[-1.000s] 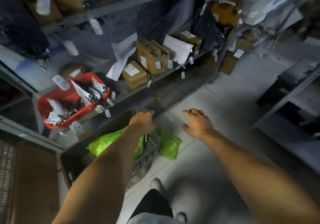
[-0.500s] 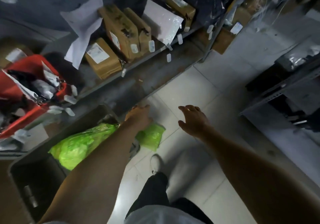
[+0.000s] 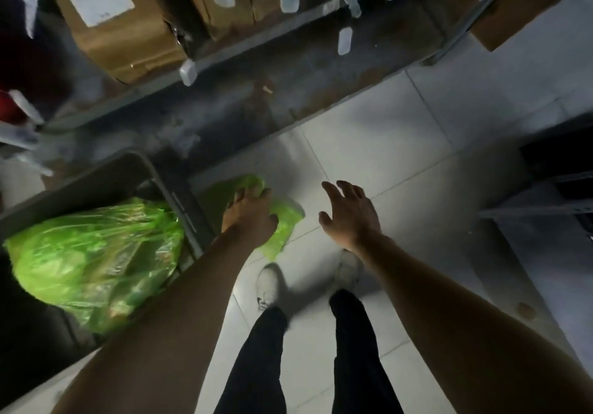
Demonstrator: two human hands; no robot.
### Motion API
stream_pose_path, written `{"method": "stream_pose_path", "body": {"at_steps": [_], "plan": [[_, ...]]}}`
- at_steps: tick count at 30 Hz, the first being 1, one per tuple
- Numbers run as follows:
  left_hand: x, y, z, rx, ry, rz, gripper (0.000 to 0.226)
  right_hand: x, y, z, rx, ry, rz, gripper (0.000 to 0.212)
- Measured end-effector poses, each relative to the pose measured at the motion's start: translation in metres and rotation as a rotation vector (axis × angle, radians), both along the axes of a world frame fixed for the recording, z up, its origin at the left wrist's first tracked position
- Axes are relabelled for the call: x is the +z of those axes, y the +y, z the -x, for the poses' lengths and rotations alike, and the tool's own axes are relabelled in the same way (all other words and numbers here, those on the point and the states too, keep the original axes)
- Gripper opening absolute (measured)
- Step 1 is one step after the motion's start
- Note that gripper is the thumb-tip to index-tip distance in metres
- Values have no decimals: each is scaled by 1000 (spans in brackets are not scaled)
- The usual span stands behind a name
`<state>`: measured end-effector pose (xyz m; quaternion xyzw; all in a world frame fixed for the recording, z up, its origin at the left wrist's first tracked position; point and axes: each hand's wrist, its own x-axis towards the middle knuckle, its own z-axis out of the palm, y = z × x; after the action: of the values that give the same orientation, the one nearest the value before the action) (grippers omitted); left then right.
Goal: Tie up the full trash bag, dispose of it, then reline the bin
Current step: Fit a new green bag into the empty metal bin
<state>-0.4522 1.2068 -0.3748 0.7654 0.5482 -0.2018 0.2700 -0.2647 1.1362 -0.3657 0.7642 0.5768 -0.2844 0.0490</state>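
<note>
Hands reach low beside the bin: the left hand (image 3: 248, 213) presses down on a crumpled bright green plastic bag (image 3: 284, 221) lying on the pale tiled floor (image 3: 369, 144), its fingers (image 3: 239, 194) bent over the plastic, though whether they have truly gathered it or only rest on it is hard to tell. The right hand (image 3: 348, 213) hovers just beside, apart from the bag, fingers spread and relaxed, holding nothing. The full translucent green trash bag (image 3: 93, 253) sits bulging in the dark grey rectangular plastic bin (image 3: 141, 165) to the left, against the foot of the grey metal shelving (image 3: 244, 57); its top looks loose, and no knot can be made out.

To do this step well, I would judge that the left hand should close firmly on a bunched fold of the floor bag rather than a single thin layer, which would slip or tear. The right hand should come in to take a second edge so the plastic can be lifted clear and shaken open, without catching on the bin's corner.

Brown cardboard boxes (image 3: 118, 22) on the shelf carry white paper labels, but their print is too blurred to read; no brand or writing is legible anywhere.
</note>
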Motion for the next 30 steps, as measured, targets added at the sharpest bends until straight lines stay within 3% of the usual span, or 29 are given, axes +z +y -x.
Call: {"method": "stream_pose_path", "body": {"at_steps": [11,24,30], "plan": [[-168,-19,-13,246,124,45,57,-175,23,-33,174,86,63,64],[-395,-26,-20,209,178,65,58,-393,11,-17,203,141,112,60],[-477,-21,-4,120,232,-34,54,-467,10,-7,203,177,43,58]]}}
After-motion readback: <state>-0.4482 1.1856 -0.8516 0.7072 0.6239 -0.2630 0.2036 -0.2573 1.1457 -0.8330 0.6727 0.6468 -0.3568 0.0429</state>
